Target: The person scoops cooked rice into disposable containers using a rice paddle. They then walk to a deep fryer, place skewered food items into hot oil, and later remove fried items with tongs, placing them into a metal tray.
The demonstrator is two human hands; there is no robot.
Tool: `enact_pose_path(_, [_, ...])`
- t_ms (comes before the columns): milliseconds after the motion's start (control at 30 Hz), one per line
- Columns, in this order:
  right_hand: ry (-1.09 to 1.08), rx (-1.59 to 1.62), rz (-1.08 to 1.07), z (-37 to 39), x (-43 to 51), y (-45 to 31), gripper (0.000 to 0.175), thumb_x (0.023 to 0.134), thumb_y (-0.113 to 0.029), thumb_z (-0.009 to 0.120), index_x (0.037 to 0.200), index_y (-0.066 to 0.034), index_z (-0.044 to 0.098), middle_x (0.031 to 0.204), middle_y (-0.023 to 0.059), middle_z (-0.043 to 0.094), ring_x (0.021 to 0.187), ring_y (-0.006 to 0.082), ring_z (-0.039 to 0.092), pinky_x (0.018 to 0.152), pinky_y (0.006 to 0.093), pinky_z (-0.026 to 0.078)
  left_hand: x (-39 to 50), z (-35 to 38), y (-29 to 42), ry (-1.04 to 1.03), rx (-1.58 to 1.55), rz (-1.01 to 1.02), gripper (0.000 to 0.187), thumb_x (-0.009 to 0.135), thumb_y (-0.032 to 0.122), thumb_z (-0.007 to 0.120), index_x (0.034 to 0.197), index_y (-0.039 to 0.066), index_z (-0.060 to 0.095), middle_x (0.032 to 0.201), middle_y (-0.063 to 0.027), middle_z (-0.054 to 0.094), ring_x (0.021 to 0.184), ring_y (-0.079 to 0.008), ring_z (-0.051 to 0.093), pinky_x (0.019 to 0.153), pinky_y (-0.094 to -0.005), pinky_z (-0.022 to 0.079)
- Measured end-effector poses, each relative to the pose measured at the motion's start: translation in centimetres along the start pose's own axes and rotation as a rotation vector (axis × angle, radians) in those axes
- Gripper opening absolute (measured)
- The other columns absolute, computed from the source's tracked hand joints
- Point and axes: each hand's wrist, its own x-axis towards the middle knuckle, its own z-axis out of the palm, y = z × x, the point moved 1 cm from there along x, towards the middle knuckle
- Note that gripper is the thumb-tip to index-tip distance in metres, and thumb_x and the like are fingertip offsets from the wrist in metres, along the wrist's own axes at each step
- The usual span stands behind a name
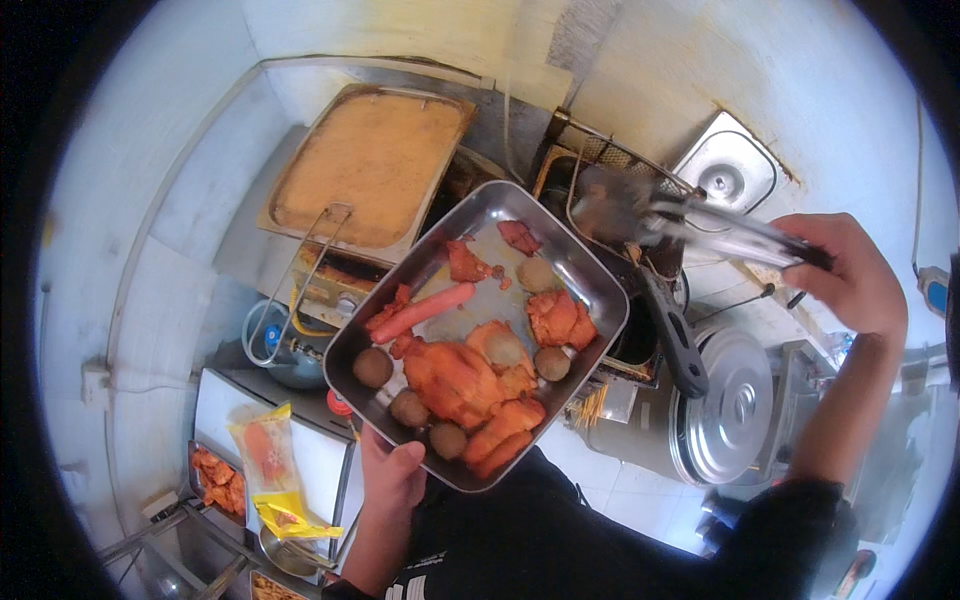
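Note:
My left hand (394,461) grips the near corner of a rectangular metal tray (611,289), thumb over its rim. In the tray lie a sausage (424,313), several brown balls (373,367) and reddish-orange pieces of meat (450,379). My right hand (847,274) is closed around metal tongs (739,231), blurred by motion, their tips over a wire fry basket (600,150) at the fryer. Whether the tips hold anything is too blurred to tell. A black handle (673,337) slopes down below the tongs.
A deep pan of orange-brown contents (371,161) stands back left, with a wire handle. On the right is a lidded metal pot (731,405). Lower left are a white counter (319,450), a food packet (262,450) and a tray of red pieces (219,480). A metal lid (724,180) leans near the wall.

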Motion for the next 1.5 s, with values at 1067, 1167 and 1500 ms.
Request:
enact_pose_path(1067, [-0.225, -0.310, -0.286, 3.9, 2.0, -7.4, 0.030, 0.081, -0.016, 0.072, 0.108, -0.0037, 0.069, 0.081, 0.0154, 0.065, 0.075, 0.0351, 0.065, 0.071, 0.0460, 0.050, -0.3, 0.5, 0.5, -0.001, -0.014, 0.018, 0.085, 0.078, 0.016, 0.084, 0.146, -0.001, 0.037, 0.143, -0.0154, 0.051, 0.131, -0.0299, 0.054, 0.110, -0.0449, 0.045])
enact_pose_path(1167, [-0.091, -0.215, -0.399, 2.1, 1.3, -5.0, 0.035, 0.086, -0.020, 0.072, 0.115, -0.0012, 0.069, 0.080, 0.0127, 0.067, 0.069, 0.0252, 0.064, 0.068, 0.0365, 0.050, -0.3, 0.4, 0.5, 0.011, -0.002, 0.020, 0.085, 0.078, 0.016, 0.082, 0.147, -0.002, 0.036, 0.143, -0.0168, 0.052, 0.130, -0.0321, 0.055, 0.110, -0.0465, 0.046])
enact_pose_path(1500, [0.065, -0.108, 0.221, 1.6, 0.3, 2.1, 0.036, 0.085, -0.018, 0.075, 0.116, 0.0013, 0.069, 0.093, 0.0140, 0.069, 0.081, 0.0226, 0.066, 0.075, 0.0359, 0.052, -0.2, 0.1, 0.9, 0.041, -0.032, 0.012, 0.084, 0.076, 0.012, 0.083, 0.146, 0.000, 0.038, 0.142, -0.0145, 0.052, 0.132, -0.0286, 0.053, 0.111, -0.0427, 0.044])
